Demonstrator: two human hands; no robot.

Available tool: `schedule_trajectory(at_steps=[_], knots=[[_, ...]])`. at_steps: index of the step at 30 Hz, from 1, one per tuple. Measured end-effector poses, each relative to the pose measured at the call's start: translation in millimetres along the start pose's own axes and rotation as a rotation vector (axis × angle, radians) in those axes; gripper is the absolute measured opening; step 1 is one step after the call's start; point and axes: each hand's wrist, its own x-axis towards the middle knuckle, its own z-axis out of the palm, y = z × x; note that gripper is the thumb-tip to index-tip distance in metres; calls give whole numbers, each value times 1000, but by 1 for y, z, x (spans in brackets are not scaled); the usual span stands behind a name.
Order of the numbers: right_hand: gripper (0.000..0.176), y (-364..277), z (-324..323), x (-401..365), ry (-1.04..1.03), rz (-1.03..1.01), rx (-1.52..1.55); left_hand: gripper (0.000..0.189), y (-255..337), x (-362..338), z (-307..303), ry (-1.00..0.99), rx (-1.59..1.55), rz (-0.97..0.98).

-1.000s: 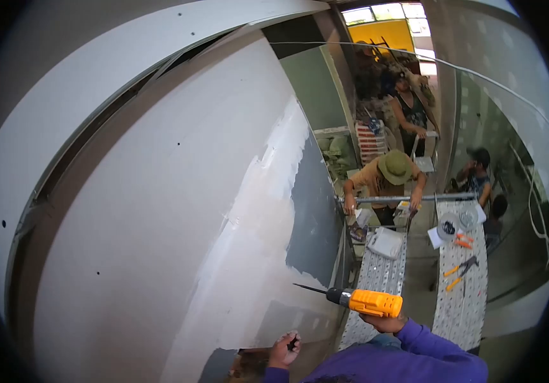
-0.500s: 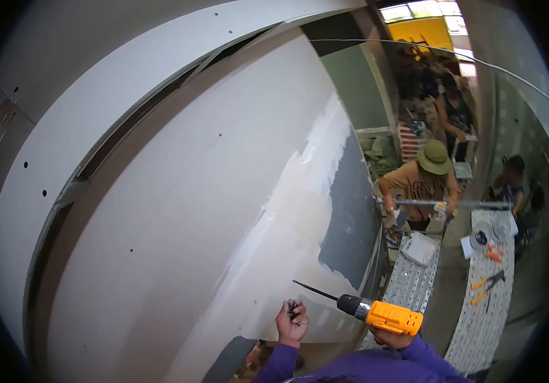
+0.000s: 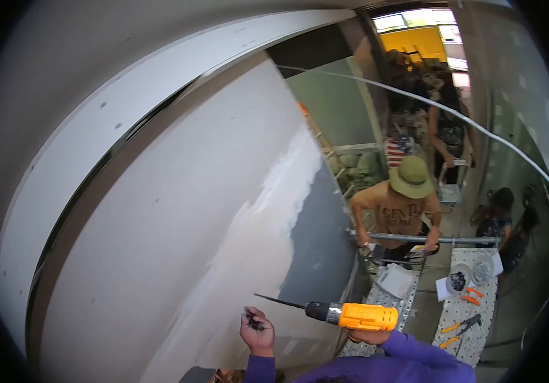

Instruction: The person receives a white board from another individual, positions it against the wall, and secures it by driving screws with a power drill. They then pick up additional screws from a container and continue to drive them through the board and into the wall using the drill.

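Observation:
A yellow and black cordless drill (image 3: 367, 316) with a long thin bit lies level, its bit aimed left toward the plastered wall (image 3: 223, 255). My right hand (image 3: 369, 336) is wrapped round the drill below its body, mostly hidden by it. To the left of the drill, my left hand (image 3: 257, 330) is raised with curled fingers round a cluster of small dark screws (image 3: 254, 321). The bit's tip is just above my left hand, apart from it.
Two perforated metal planks hold a white package (image 3: 395, 281), tubs of dark and pale pieces (image 3: 458, 281), orange-handled pliers (image 3: 472, 296) and yellow-handled cutters (image 3: 461, 324). A person in a green hat (image 3: 413, 177) stands behind a metal rail (image 3: 427, 239). Other people are beyond.
The view has shifted, so the scene sits differently in the frame. The person in the hat appears lower and further left. Both hands still hold the drill and the screws.

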Motion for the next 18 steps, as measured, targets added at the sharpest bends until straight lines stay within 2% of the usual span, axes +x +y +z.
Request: schedule_trajectory(at_steps=[1, 2, 5, 9, 10, 12, 15, 17, 18], knots=[[34, 6, -11, 4, -2, -39, -17, 25, -16, 4, 3, 44, 48, 59], [39, 15, -19, 5, -81, 61, 133, 22, -30, 8, -2, 62, 110, -16], [42, 35, -40, 6, -118, 52, 118, 20, -61, 15, -26, 30, 183, -202], [44, 39, -44, 12, -113, 59, 91, 19, -63, 18, -12, -100, 203, -138], [46, 39, -48, 12, -197, 124, 94, 21, -61, 20, -6, -81, 192, -112], [47, 47, -42, 6, -225, 146, 222, 23, -58, 24, 4, -111, 191, -75], [48, 54, -42, 0, -195, 44, 163, 25, -64, 21, 18, -127, 204, -21], [47, 81, -28, -9, -126, -108, -17, 25, -60, 21, 21, -148, 234, -6], [48, 94, -25, -14, -203, -143, -113, 25, -54, 24, 20, -167, 262, -17]])
